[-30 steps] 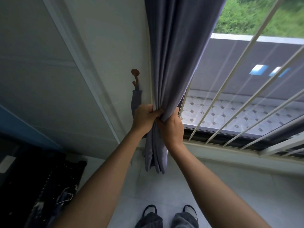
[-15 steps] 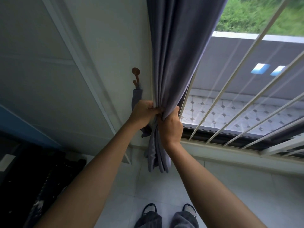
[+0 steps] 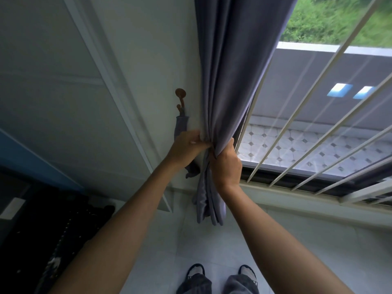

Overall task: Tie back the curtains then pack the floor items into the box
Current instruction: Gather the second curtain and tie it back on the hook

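Now: both hands, left [image 3: 186,148] and right [image 3: 226,166], clench the bunched curtain [image 3: 231,81] | soft, light, slippery | grip mid-gather | tieback [image 3: 180,128] probably hangs left.

Setting: room in a home, as I read it from the head camera. Evidence I log: grey fabric curtain [image 3: 231,77] hung beside a window fitted with white security bars [image 3: 297,115]; brown wall hook [image 3: 180,98] carrying a tieback strap; pale tiled floor [image 3: 318,240]; white panelled wall [image 3: 63,81]; tiled balcony [image 3: 307,145] and green vegetation outside. My wearer stands in house slippers [image 3: 196,270].
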### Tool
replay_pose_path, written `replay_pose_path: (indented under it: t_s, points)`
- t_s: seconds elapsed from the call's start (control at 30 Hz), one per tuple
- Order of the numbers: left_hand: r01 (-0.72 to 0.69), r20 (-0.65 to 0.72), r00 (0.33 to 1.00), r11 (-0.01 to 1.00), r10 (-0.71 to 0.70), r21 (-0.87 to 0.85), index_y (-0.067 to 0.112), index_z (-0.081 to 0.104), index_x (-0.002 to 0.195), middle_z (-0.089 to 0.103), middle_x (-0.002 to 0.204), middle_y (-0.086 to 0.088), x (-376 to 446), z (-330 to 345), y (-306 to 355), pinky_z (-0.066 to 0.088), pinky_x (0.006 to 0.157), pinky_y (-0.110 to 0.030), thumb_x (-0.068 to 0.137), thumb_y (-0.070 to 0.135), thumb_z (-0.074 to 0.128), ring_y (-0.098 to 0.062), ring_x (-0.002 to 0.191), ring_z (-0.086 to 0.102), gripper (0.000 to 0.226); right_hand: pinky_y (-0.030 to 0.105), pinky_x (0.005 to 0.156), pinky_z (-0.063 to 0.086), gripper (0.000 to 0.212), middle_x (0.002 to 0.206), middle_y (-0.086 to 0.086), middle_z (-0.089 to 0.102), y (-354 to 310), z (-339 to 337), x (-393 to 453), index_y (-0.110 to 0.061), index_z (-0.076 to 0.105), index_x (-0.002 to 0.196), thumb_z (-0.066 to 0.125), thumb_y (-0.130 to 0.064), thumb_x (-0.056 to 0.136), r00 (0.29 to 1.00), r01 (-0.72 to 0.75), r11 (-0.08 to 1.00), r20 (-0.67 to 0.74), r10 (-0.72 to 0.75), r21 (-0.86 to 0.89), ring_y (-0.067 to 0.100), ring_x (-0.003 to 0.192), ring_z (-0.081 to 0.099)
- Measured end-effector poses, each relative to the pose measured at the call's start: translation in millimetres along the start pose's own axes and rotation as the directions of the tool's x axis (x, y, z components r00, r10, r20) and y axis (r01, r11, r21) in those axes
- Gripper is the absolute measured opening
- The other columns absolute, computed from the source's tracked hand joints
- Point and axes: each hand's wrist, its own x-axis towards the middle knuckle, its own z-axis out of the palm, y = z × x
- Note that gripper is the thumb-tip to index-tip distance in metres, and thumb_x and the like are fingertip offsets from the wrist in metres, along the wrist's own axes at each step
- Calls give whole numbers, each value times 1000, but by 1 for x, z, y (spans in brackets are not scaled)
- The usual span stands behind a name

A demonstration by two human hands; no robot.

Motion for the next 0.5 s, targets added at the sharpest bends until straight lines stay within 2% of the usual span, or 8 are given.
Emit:
replay_pose_path:
  t_s: [0.03,0.1,0.17,0.23,0.27,0.33,0.4,0.5]
  points:
    - [14,13,1000,993,-13,-116,13,61,69,59,68,3,-1,-3,2,42,73,-26,80,14,61,-7,71,55,11,36,55,32,24,81,15,56,0,0,1,-6,44,110,51,-23,96,1000,-17,999,7,17,34,48,73,58]
    - [42,-54,997,974,-56,-223,19,69,89,66,88,0,2,-10,-2,47,83,-32,85,4,52,-13,86,60,23,33,59,30,32,85,17,59,1,-2,3,-8,44,115,53,-31,95,999,-48,995,11,47,86,48,80,58]
    - [0,-270,962,989,-40,-145,20,70,98,71,100,1,5,-17,-8,49,83,-21,88,6,48,-9,88,63,27,33,60,30,36,93,22,64,2,-5,6,-9,44,117,54,-35,94,998,-60,992,5,60,111,48,83,58]
    - [27,-513,857,999,-45,-43,12,70,98,72,101,-1,13,-23,-21,45,73,-8,89,9,49,-8,87,62,23,34,61,32,37,95,24,65,5,-8,8,-10,44,118,55,-35,93,998,-67,991,-2,67,114,49,84,58]
    - [78,-576,814,997,-74,-19,8,69,102,71,104,-3,20,-27,-33,43,71,-8,89,7,51,-11,92,62,22,35,61,33,37,96,24,65,7,-9,8,-10,45,118,56,-35,93,997,-74,991,-5,75,110,48,84,58]
    - [207,-542,821,978,-180,-10,5,62,116,64,116,-9,39,-33,-60,43,80,-16,89,3,54,-21,105,60,29,35,62,33,36,96,24,64,9,-10,8,-9,45,117,57,-33,92,996,-83,992,-12,84,99,48,85,58]
    - [316,-399,873,948,-281,24,5,52,132,56,131,-10,54,-33,-78,44,95,-27,88,9,61,-27,118,54,45,35,62,31,35,99,22,63,11,-11,8,-8,45,115,58,-31,92,996,-89,991,-14,91,98,48,86,57]
    - [344,-211,920,938,-329,35,5,56,127,59,127,-11,63,-26,-93,45,95,-31,87,23,69,-27,114,56,46,34,63,30,38,102,21,63,12,-11,6,-8,46,118,59,-33,93,995,-92,990,-21,95,105,48,88,57]
